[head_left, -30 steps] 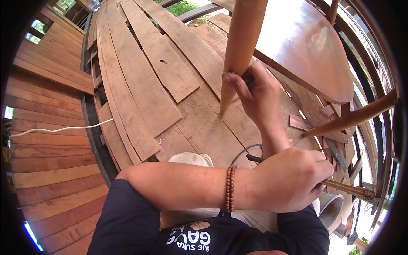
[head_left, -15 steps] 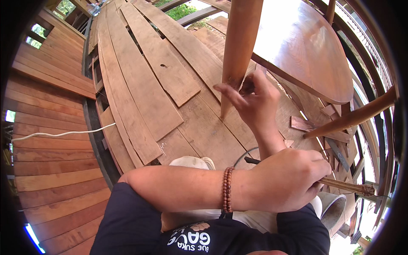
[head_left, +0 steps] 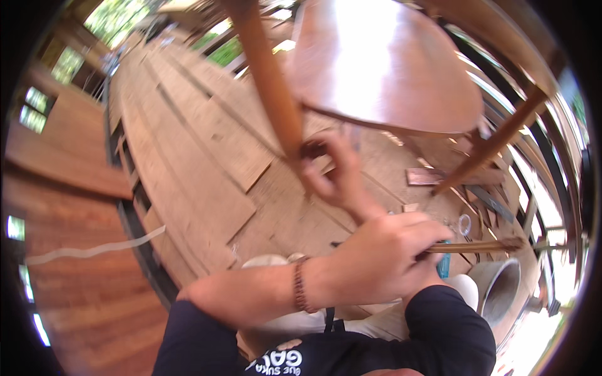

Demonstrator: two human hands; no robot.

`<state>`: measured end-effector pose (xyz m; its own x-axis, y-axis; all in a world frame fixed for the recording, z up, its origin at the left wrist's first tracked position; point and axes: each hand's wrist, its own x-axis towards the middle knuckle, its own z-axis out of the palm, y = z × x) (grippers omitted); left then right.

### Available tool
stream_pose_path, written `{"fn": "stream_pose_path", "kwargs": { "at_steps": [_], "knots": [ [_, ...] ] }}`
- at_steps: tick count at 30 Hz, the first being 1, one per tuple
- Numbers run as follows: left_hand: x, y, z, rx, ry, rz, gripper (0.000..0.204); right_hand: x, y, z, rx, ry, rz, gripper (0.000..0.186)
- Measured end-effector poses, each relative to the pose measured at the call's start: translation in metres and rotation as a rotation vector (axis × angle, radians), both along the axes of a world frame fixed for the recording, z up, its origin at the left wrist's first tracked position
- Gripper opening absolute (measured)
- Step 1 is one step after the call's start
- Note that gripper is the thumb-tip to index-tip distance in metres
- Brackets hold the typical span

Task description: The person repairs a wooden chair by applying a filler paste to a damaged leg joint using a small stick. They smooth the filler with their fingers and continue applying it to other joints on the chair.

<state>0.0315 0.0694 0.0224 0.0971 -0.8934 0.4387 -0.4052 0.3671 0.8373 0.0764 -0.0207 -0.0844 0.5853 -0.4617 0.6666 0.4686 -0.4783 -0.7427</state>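
The right hand (head_left: 335, 178) pinches the lower end of a wooden leg (head_left: 269, 81) of the upturned round table (head_left: 389, 69) — fingers curled onto it. The left hand (head_left: 385, 257), arm crossed over the body, is closed round a thin wooden stick (head_left: 483, 246) pointing right. The leg looks stiff, smooth and fairly heavy with the table attached (best gripped low, near the joint); the stick seems light and could snap — hold it mid-length. Rough, weathered planks (head_left: 200, 169) form the floor; a grey pipe (head_left: 498, 291) lies nearby.

Single head view — looks steeply down, close over hands.
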Motion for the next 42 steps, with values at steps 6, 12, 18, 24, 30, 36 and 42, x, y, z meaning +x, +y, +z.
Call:
{"fn": "stream_pose_path", "kwargs": {
  "at_steps": [6,12,18,24,30,36,42],
  "knots": [
    [0.014,-0.012,-0.002,0.171,-0.006,0.016,0.028,-0.002,-0.017,-0.004,-0.038,0.027,-0.008,0.019],
    [0.02,-0.024,0.003,0.288,0.403,0.011,0.044,-0.057,-0.026,0.014,0.585,0.337,0.251,0.007],
    [-0.004,-0.061,-0.001,0.263,0.483,-0.011,0.037,-0.165,-0.088,0.031,0.31,0.02,-0.314,0.009],
    [-0.041,-0.09,-0.016,0.312,0.38,-0.016,0.031,-0.239,-0.111,0.069,0.389,-0.392,-0.419,0.017],
    [-0.062,-0.116,-0.047,0.242,0.169,0.021,0.026,-0.256,-0.122,0.058,0.415,-0.399,-0.493,0.016],
    [-0.084,-0.143,-0.063,0.238,0.165,0.051,0.023,-0.289,-0.137,0.051,0.675,-0.349,-0.545,0.018],
    [-0.089,-0.158,-0.081,0.219,0.223,0.076,0.023,-0.297,-0.158,0.039,0.419,-0.121,-0.743,0.012]
  ]
}}
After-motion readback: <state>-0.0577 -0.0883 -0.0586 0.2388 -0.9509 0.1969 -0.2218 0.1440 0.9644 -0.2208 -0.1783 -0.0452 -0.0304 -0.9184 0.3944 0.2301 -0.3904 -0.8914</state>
